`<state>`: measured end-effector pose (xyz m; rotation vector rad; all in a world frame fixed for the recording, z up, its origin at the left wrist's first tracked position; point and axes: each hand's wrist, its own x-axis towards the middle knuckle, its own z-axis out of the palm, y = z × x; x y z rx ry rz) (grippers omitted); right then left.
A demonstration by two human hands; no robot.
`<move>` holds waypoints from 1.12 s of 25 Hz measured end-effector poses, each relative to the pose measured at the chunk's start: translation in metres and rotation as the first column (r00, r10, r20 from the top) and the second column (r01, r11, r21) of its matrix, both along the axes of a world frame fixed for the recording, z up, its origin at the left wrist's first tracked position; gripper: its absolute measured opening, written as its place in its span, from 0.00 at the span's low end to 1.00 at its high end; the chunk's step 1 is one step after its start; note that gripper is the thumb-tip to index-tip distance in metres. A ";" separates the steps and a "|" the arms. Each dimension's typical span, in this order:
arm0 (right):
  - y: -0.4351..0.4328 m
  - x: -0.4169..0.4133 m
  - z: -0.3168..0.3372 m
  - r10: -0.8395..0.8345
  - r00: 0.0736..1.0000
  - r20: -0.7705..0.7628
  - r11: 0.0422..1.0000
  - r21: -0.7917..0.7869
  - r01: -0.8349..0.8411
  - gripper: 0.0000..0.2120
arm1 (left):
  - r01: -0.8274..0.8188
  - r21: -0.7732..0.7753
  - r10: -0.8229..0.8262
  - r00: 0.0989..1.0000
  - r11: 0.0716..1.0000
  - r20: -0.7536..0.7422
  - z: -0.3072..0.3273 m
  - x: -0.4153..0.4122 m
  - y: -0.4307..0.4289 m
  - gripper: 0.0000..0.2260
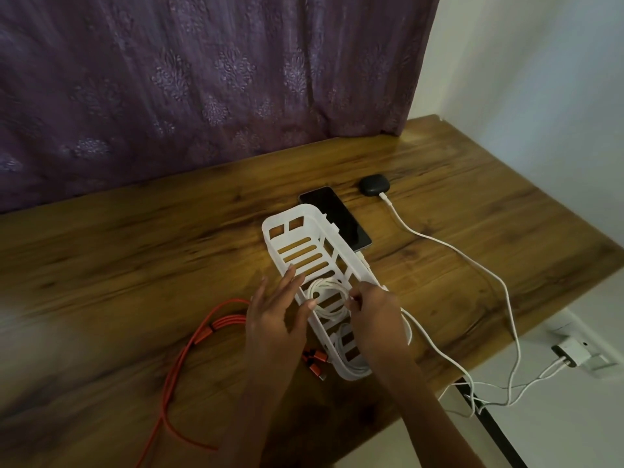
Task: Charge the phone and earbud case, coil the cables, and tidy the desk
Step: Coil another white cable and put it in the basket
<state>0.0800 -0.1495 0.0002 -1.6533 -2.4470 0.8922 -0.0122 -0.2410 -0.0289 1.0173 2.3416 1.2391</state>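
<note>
Cable, orange-red with several plug ends (189, 342), lay loose on the left part of the brown wood-grain desk (135, 265), its connectors close against the near end of the basket. My left hand (273, 319) came next, fingers straight and spread, holding nothing; the fingertips rested on the left rim of the white slotted plastic basket (297, 217) and the thumb tip touched the coil inside. That coiled white cable (326, 285) sat in the middle of the basket. A second white bundle (351, 363) lay at the basket's near end. My right hand (374, 309) was over the right rim, fingers curled and pinching the coil's right side. Just beyond the basket's far right wall lay the black flat phone (337, 217), screen dark. Further right sat the small black rounded earbud case (374, 186) with a white charging lead (439, 243) plugged into it, running across the desk and off its edge toward the white wall adapter (570, 356) at the far right.
</note>
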 end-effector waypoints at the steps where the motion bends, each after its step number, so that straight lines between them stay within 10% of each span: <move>1: 0.000 0.000 0.000 0.021 0.999 0.042 1.000 0.011 -0.022 0.14 | -0.003 0.005 0.003 1.000 1.000 -0.005 0.000 0.001 0.000 0.20; 8: -0.002 0.000 0.000 0.064 0.996 0.067 0.994 0.082 -0.069 0.15 | 0.020 -0.009 -0.020 0.999 1.000 -0.038 0.005 0.001 0.000 0.20; 17: -0.058 0.004 0.016 0.172 0.899 -0.404 0.886 0.462 0.038 0.10 | -0.043 0.095 0.042 0.999 0.995 0.011 0.020 -0.003 -0.051 0.17; 28: -0.120 -0.022 -0.038 0.290 0.957 -0.020 0.901 0.343 -0.266 0.22 | -0.054 0.135 0.052 0.998 0.989 0.019 0.014 -0.026 -0.147 0.10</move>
